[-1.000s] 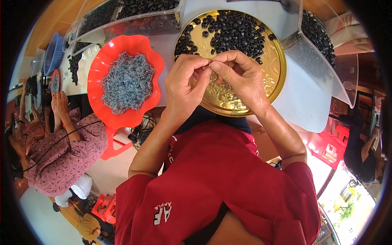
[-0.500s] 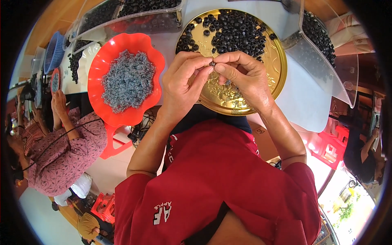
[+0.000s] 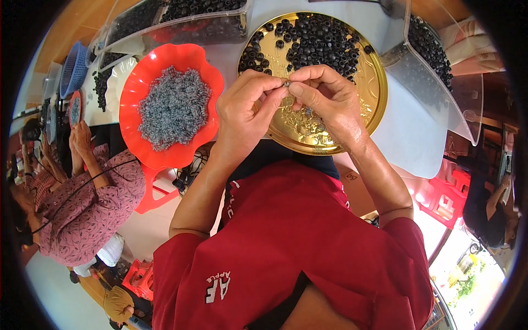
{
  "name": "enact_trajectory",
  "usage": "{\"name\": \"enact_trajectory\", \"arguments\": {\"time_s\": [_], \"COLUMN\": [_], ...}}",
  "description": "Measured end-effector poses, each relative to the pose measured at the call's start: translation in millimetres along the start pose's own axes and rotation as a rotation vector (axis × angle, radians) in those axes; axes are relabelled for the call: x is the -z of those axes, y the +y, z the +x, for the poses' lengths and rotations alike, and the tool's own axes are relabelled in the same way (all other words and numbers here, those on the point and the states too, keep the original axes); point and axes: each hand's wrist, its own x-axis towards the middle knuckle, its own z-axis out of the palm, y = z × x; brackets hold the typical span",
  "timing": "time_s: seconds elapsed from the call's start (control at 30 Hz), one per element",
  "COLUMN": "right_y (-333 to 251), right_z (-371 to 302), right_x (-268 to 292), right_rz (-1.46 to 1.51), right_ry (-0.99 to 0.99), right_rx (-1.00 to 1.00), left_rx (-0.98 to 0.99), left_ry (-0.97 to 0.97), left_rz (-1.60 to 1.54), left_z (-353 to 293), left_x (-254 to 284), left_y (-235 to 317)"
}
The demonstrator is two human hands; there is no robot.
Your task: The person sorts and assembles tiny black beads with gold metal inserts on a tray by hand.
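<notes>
Over a round golden tray (image 3: 375, 96), my left hand (image 3: 247, 102) and my right hand (image 3: 327, 102) meet at the fingertips. Thumbs and forefingers of both are pinched on a small dark part (image 3: 286, 84), mostly covered by the fingers. Black, round, hollow pieces (image 3: 324, 47) lie heaped at the tray's far side, and some smaller ones sit at its left edge. A few small metallic bits (image 3: 319, 125) show on the tray under my right hand. To the left, a red scalloped bowl (image 3: 130, 104) holds a pile of small grey coil springs (image 3: 175, 110).
Clear plastic bins of black pieces stand at the far left (image 3: 203, 27) and right (image 3: 426, 55) of the table (image 3: 415, 137). A blue basket (image 3: 72, 70) is at the left. Another person (image 3: 91, 203) sits there, hands over the table. Red stools (image 3: 443, 201) stand behind.
My fingertips have shifted slightly around the small part, and the right hand has tipped a little. Both hands stay pinched together. The neighbour's hands at left have moved a bit.
</notes>
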Motion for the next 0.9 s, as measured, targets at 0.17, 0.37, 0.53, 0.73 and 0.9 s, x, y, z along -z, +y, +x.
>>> {"name": "enact_trajectory", "arguments": {"time_s": [0.17, 0.37, 0.53, 0.73, 0.9], "right_y": [2, 4, 7, 11, 21], "right_z": [3, 7, 8, 5, 6], "right_x": [6, 12, 14, 5, 2], "right_rz": [0.109, 0.376, 0.452, 0.414, -0.21], "right_ry": [-0.007, -0.018, -0.05, -0.041, 0.071], "right_rx": [-0.075, -0.27, -0.334, -0.228, 0.24], "left_rx": [-0.05, -0.045, -0.075, -0.048, 0.306], "left_ry": [-0.018, -0.041, -0.052, -0.039, -0.007], "left_rz": [0.088, 0.07, 0.076, 0.052, -0.289], "left_z": [1, 0, 2, 1, -9], "left_x": [1, 4, 5, 2, -5], "left_y": [5, 3, 6, 0, 3]}}
